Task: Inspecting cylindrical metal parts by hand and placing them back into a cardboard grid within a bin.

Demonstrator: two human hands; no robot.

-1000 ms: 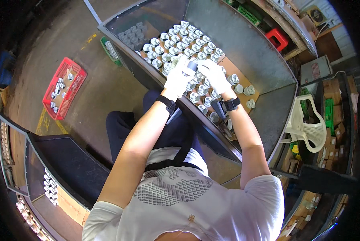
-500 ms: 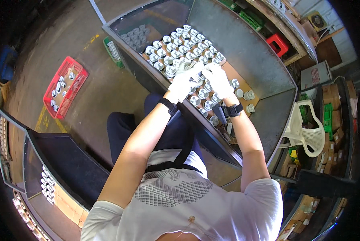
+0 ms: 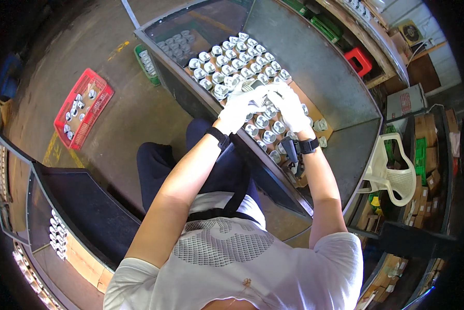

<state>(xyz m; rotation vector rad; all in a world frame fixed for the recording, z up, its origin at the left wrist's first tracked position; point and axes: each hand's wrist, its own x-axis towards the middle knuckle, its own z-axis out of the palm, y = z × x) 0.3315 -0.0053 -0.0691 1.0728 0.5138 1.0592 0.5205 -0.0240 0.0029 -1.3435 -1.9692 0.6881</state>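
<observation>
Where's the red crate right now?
Head view, left side: the red crate sits on the floor, left of the green crate beside the gray bin.

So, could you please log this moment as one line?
left hand: holding metal part | right hand: close beside left, grip unclear | below: rows of similar parts on cardboard
</observation>
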